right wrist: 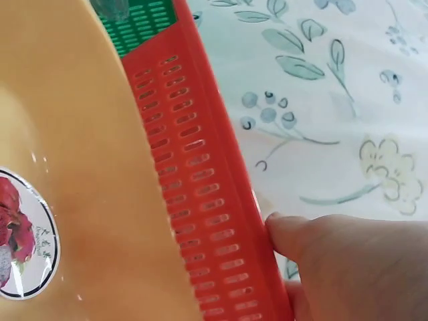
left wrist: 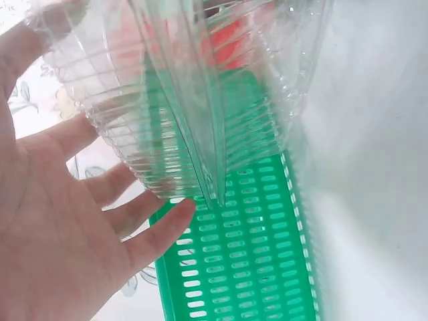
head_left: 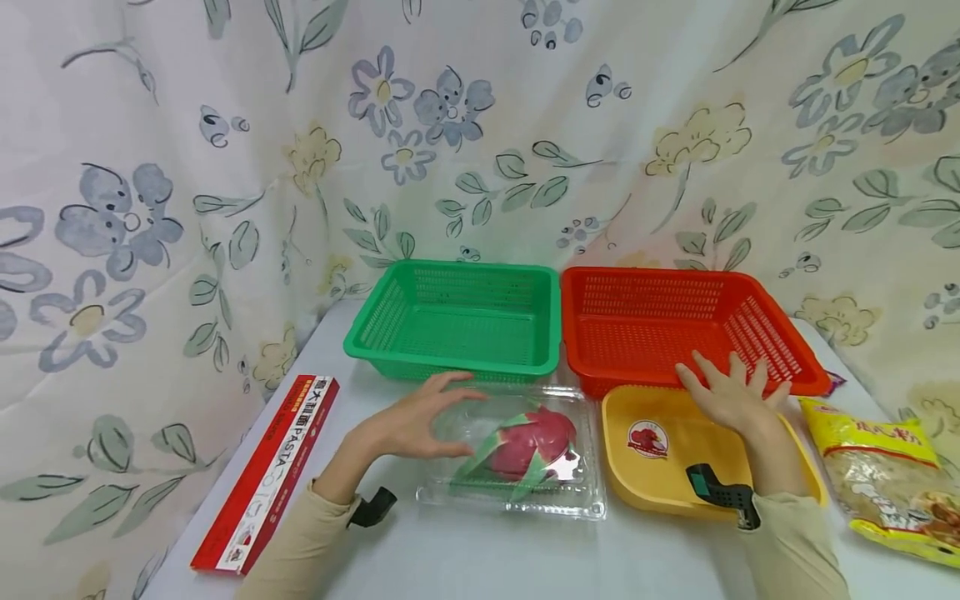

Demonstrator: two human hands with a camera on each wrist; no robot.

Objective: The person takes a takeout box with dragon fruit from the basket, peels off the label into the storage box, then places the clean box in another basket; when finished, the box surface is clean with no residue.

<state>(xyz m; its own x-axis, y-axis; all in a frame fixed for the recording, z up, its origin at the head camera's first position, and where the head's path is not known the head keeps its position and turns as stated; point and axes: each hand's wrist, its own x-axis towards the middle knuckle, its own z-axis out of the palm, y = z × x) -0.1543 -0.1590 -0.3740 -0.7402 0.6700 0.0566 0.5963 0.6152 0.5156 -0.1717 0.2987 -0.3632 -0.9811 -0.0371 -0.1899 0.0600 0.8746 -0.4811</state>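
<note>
Head view: left hand [head_left: 422, 422] overlaps clamshell [head_left: 517, 507] (tabletop [head_left: 525, 558] room before its edge).

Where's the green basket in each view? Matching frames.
Head: green basket at centre, left of the red basket.
Left wrist: lower centre, partly seen through the clear container.
Right wrist: near top left, past the red basket.
Shared landmark: floral cloth.

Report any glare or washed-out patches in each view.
Head: bright glints along the rim of the clear container; left wrist: the tabletop washed out, pale and nearly featureless; right wrist: small white highlights on the yellow tray.
</note>
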